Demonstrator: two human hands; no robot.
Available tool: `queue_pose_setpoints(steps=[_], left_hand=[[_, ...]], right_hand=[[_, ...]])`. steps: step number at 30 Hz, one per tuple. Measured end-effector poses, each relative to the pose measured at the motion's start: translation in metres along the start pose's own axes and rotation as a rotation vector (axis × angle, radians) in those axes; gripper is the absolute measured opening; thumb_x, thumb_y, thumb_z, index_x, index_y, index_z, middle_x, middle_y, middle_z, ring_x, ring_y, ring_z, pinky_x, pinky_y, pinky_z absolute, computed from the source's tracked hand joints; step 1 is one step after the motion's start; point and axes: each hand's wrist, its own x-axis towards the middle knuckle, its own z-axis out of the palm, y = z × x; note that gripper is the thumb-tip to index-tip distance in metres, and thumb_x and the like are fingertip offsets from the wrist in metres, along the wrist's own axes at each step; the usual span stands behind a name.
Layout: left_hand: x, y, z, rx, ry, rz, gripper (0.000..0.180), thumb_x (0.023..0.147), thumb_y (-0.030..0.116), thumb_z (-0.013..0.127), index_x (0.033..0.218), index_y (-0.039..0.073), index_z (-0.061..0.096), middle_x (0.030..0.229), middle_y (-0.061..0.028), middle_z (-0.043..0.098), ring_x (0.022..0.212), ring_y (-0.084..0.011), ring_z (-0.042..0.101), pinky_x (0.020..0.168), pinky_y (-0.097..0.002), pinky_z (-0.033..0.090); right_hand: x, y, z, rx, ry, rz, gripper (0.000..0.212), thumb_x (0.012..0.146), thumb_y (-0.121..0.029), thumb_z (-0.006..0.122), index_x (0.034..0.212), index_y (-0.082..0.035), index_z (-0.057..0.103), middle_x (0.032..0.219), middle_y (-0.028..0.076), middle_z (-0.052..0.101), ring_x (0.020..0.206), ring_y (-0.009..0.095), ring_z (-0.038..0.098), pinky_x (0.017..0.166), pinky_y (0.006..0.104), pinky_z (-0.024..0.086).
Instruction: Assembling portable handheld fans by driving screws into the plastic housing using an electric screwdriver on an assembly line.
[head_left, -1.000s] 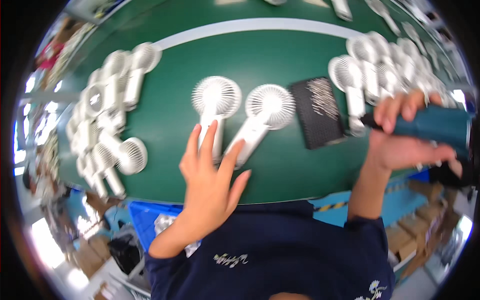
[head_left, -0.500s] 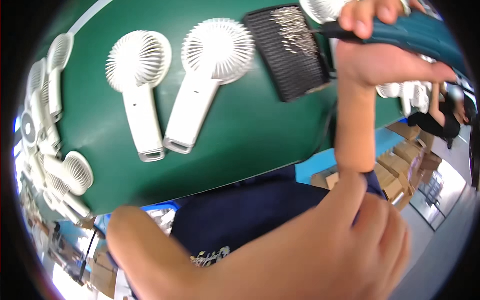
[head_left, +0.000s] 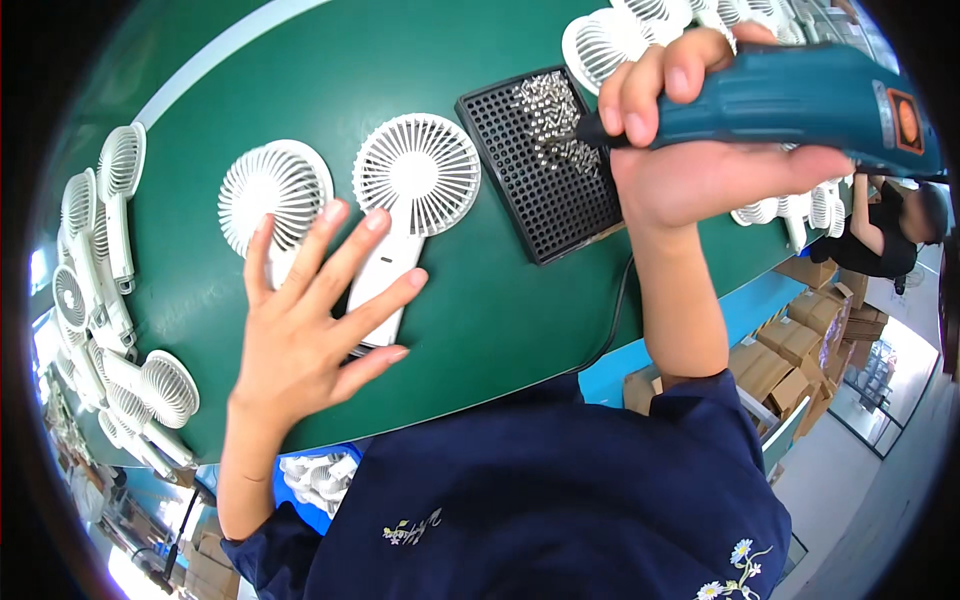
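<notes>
My right hand [head_left: 680, 175] is wrapped around a teal electric screwdriver [head_left: 780, 95], held nearly level. Its dark tip reaches over a black tray [head_left: 565, 225] pitted with small holes, at a heap of small silver screws [head_left: 545, 105]; whether it touches a screw is hidden. With fingers spread, my left hand [head_left: 305, 330] hovers over or rests on the handles of two white handheld fans, and I cannot tell if it touches them. The left fan [head_left: 270, 180] has its handle mostly covered by that hand. Beside it, the other fan [head_left: 415, 170] lies with its round grille up.
A cluster of white fans [head_left: 110, 240] lines the green table's [head_left: 480, 340] left end. More fans [head_left: 600, 45] lie beyond the tray. A black cable hangs below the tray. Cardboard boxes [head_left: 785, 345] stand at the right, where another person [head_left: 885, 235] sits. A blue bin [head_left: 325, 485] holds white parts.
My left hand has swung from low near my right forearm up to the two fans, its fingers now spread. The screwdriver tip has moved left over the screws. The whole view has shifted.
</notes>
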Motion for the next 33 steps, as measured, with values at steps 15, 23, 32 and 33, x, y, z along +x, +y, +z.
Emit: queue_pose_setpoints(steps=[15,23,32,33], left_hand=[[0.068,0.050,-0.002,-0.389,0.599,-0.266,0.039,0.060,0.019,0.086,0.094,0.009,0.071,0.088,-0.0030,0.052,0.087,-0.0231,0.050,0.082,-0.0380,0.035],[0.089,0.052,0.022,-0.555,0.583,-0.209,0.017,0.066,0.012,0.084,0.078,0.010,0.072,0.074,0.0023,0.052,0.076,-0.0164,0.051,0.082,-0.0346,0.033],[0.114,0.044,0.024,-0.516,0.424,-0.131,0.012,0.072,0.016,0.080,0.080,0.010,0.073,0.075,0.0010,0.056,0.072,-0.0161,0.055,0.082,-0.0359,0.033],[0.115,0.044,0.023,-0.508,0.419,-0.128,0.012,0.072,0.016,0.080,0.080,0.010,0.073,0.075,0.0010,0.056,0.072,-0.0161,0.055,0.082,-0.0359,0.033]], right_hand=[[-0.012,-0.033,0.044,0.291,0.088,-0.022,0.076,0.090,-0.076,0.034,0.123,-0.009,0.044,0.078,0.001,0.047,0.044,0.011,0.042,0.038,0.0266,0.038],[-0.027,-0.030,0.032,0.320,0.076,0.033,0.089,0.081,-0.085,0.035,0.130,-0.012,0.042,0.079,0.006,0.051,0.045,0.019,0.049,0.041,0.0345,0.043],[-0.020,-0.035,0.016,0.225,0.213,-0.077,0.080,0.088,-0.079,0.030,0.126,-0.011,0.048,0.072,0.003,0.047,0.041,0.014,0.041,0.036,0.0293,0.038],[-0.019,-0.036,0.015,0.232,0.243,-0.062,0.085,0.083,-0.085,0.027,0.125,-0.013,0.048,0.071,0.003,0.048,0.041,0.014,0.042,0.036,0.0300,0.038]])
